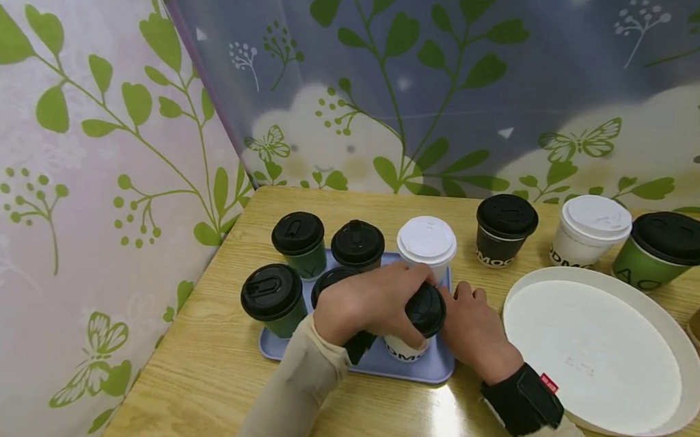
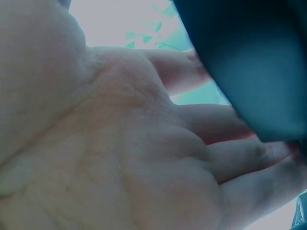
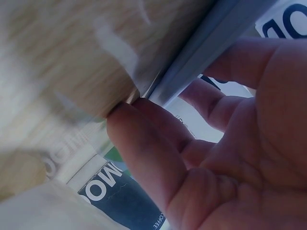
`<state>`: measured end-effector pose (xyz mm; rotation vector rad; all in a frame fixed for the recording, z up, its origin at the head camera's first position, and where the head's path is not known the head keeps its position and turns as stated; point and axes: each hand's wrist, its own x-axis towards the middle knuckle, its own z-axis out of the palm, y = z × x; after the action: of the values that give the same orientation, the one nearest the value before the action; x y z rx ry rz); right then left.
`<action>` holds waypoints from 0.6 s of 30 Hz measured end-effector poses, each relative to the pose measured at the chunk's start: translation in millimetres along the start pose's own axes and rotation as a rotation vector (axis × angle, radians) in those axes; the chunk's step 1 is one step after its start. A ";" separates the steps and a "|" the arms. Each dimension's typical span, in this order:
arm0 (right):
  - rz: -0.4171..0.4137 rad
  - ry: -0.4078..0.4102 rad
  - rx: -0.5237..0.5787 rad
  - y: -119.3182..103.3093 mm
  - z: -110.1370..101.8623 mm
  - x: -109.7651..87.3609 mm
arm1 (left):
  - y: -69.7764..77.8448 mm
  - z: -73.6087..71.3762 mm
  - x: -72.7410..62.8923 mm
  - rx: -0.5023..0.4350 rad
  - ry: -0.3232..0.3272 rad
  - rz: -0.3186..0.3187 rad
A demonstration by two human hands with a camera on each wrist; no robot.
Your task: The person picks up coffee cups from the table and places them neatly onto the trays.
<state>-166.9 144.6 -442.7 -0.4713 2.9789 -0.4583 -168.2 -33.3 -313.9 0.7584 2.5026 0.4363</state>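
Your left hand (image 1: 374, 303) holds the black-lidded white cup (image 1: 425, 313) at the front right of the blue tray (image 1: 442, 364); fingers and thumb are bent round it near the lid. A dark blurred shape fills one side of the left wrist view, can't tell what it is.

Your right hand (image 1: 478, 330) is at the tray's right edge, fingers bent, fingertips at the rim. Can't tell if they pinch it.

Also on the tray: white-lidded cup (image 1: 427, 240) back right, black-lidded cup (image 1: 358, 241) back middle, green cup (image 1: 306, 263) back left, second green cup (image 1: 286, 323) front left. One more black lid (image 1: 331, 277) sits front middle, mostly behind your left hand.

Right of the tray: round white dish (image 1: 592, 354). Beyond the tray's back right corner: black cup (image 1: 500, 247).
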 end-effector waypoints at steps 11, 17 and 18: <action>-0.002 -0.004 -0.011 -0.6 -0.2 0.0 | -1.4 1.6 3.0 0.000 -0.002 -0.010; -0.007 -0.006 -0.018 -0.7 0.0 0.0 | -1.7 1.6 3.8 -0.008 -0.002 -0.011; -0.009 -0.005 -0.018 -0.7 0.0 -0.2 | -1.7 1.7 3.9 -0.008 -0.002 -0.010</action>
<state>-166.5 144.1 -442.5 -0.4864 2.9800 -0.4308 -170.9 -32.2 -317.4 0.7425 2.4999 0.4421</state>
